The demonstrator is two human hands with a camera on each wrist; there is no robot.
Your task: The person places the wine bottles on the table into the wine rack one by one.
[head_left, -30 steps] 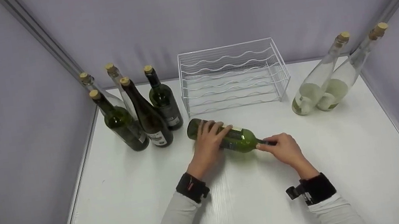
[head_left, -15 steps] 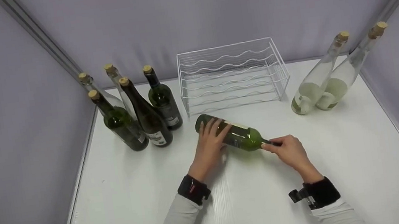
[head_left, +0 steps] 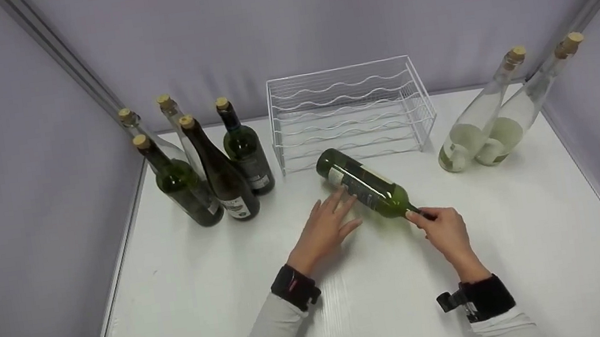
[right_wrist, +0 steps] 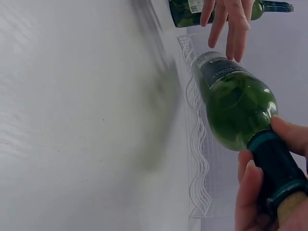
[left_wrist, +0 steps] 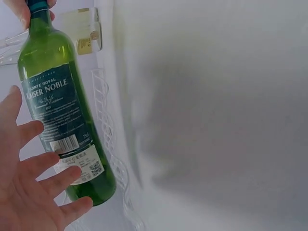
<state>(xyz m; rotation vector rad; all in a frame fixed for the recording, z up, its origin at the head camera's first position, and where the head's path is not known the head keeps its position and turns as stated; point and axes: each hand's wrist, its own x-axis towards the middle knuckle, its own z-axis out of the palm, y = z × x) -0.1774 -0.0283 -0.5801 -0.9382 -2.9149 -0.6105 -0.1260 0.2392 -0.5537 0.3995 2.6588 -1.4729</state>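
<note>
A green wine bottle [head_left: 369,185] with a dark label lies slanted in front of the white wire rack [head_left: 348,116], its base toward the rack. My right hand [head_left: 444,230] pinches its neck between thumb and fingers; the cork end shows in the right wrist view below the dark neck sleeve [right_wrist: 272,156]. Beside the bottle's lower half is my left hand [head_left: 323,232], with its fingers spread and not wrapped round the glass. In the left wrist view the fingertips overlap the label [left_wrist: 55,103]; whether they touch it I cannot tell.
At the left stand several corked bottles, among them a brown one [head_left: 229,180] and a green one [head_left: 249,158]. Two clear corked bottles, one nearer the rack [head_left: 474,128], stand at the right. Walls border the white table [head_left: 382,308] at the back and sides.
The bottle has moved right and its base has swung toward the rack. My left hand has let go and opened its fingers; my right hand has shifted slightly right, still holding the neck.
</note>
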